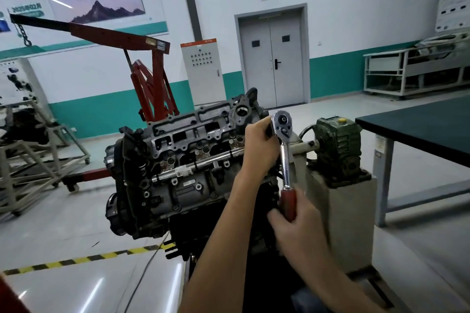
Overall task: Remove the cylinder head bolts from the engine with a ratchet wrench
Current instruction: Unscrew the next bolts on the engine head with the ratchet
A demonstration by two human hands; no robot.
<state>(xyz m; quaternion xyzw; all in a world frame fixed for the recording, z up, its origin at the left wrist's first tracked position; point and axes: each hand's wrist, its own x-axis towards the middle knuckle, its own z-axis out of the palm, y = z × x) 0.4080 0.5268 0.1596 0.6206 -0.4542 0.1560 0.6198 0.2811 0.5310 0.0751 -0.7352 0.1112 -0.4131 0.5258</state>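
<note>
the wrench [285, 160] is held at the 3 o'clock end of the engine [183, 160]; its head is clasped by the left hand [259, 146], its red handle gripped by the right hand [297, 229]. loosening seems underway; removed bolts cannot be counted.

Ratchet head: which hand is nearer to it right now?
Left. The left hand grips right at the ratchet head; the right hand holds the red grip at the wrench's lower end.
</note>
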